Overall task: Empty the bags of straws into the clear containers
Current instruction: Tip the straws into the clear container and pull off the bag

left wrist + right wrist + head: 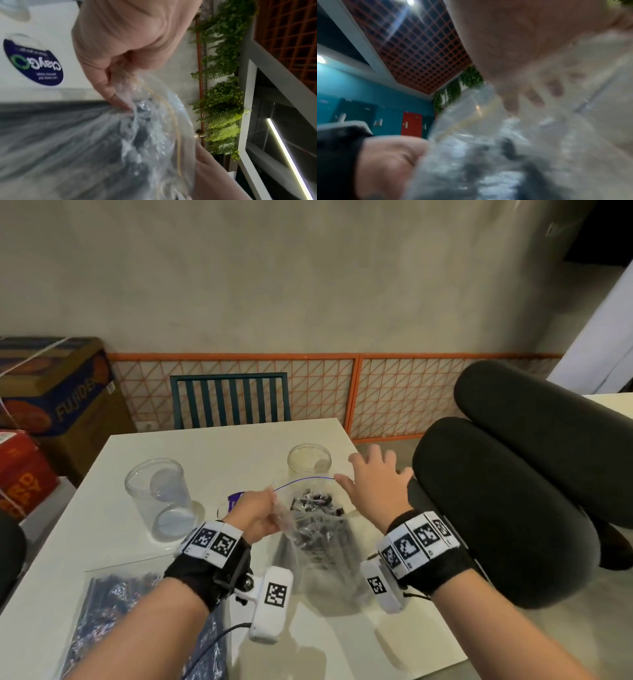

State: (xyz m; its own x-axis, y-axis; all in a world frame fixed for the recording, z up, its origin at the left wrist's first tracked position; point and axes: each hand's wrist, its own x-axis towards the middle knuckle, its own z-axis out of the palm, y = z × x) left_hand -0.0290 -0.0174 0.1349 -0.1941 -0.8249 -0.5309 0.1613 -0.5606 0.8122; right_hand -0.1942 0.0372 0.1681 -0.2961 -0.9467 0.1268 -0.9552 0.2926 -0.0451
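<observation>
A clear zip bag (317,534) full of dark straws stands upright over the white table (222,443), its mouth open. My left hand (260,517) grips the bag's left rim; the left wrist view shows the fingers (109,86) curled round the crumpled plastic (154,128). My right hand (373,484) is spread, with straight fingers at the right side of the bag's mouth; in the blurred right wrist view the fingers (534,97) show through the plastic (488,162). Two clear containers hold nothing: one (157,498) at the left, one (309,458) just behind the bag.
A second bag of straws (113,611) lies flat at the table's near left. A purple label (236,501) lies under the held bag. A green chair (229,398) stands behind the table, cardboard boxes (51,392) to the left, black cushions (513,491) close on the right.
</observation>
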